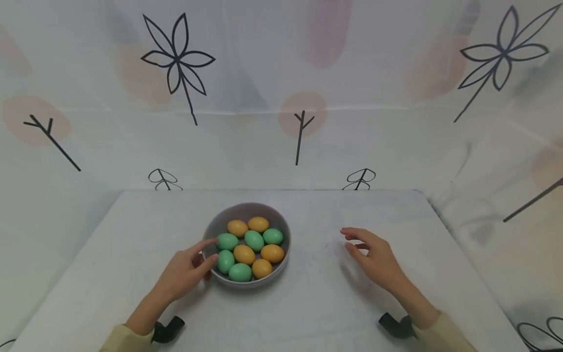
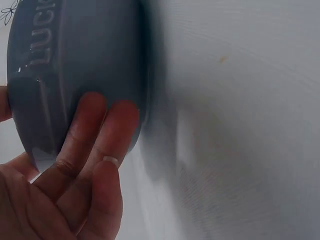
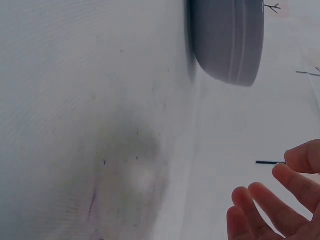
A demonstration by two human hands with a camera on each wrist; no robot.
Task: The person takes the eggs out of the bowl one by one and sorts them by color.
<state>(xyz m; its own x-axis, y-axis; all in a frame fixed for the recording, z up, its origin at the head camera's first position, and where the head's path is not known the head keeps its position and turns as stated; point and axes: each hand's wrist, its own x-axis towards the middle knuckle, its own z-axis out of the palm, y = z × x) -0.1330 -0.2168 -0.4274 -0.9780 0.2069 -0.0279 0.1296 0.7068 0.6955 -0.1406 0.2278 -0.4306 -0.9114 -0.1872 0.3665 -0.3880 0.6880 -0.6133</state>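
A round grey bowl [image 1: 286, 254] stands on the white table, with several green eggs [image 1: 254, 241] and several orange-yellow eggs [image 1: 272, 253] inside. My left hand [image 1: 182, 271] grips the bowl's left side, thumb and index finger over the rim by the green eggs. In the left wrist view, its other fingers [image 2: 112, 135] lie against the bowl's outer wall [image 2: 100, 45], below raised lettering. To the right of the bowl, my right hand [image 1: 374, 256] hovers over the table with loosely bent fingers and nothing in them.
The white table [image 1: 316, 313] reaches back to a pale cloth backdrop [image 1: 246, 151] printed with leaf and twig drawings. A dark curved piece [image 1: 168, 330] sits at the left wrist, and a similar dark piece [image 1: 396, 326] at the right wrist.
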